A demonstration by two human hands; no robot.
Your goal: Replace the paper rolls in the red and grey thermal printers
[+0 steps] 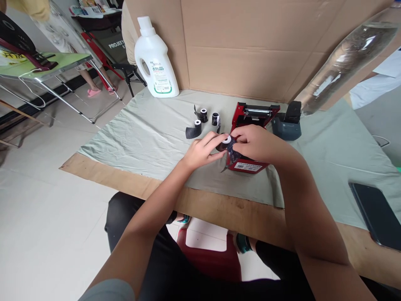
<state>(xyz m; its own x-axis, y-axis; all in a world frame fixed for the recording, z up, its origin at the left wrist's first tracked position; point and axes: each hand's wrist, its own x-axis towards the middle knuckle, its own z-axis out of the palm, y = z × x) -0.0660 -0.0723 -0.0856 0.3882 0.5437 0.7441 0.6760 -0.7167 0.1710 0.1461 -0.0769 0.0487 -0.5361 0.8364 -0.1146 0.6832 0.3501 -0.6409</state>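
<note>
My left hand (205,151) grips a small roll of black ribbon (223,144) with a white core. Its fingers close around the roll's side. With thumb and forefinger, my right hand (255,142) pinches the loose dark strip that comes off this roll. Below the fingers the strip's end hangs down, crumpled. Just behind and under my right hand stands a red label printer (249,166) with its lid raised; my hand covers much of its inside. Three similar black rolls stand beyond my left hand: one at the back (203,116), one on the left (193,129) and one on the right (215,119).
A white detergent bottle (156,62) stands at the back left, before a cardboard panel (234,50). A dark grey device (286,127) sits right of the printer, near a large clear bottle (347,62). A phone (377,213) lies at the right edge. Another person's legs show at far left.
</note>
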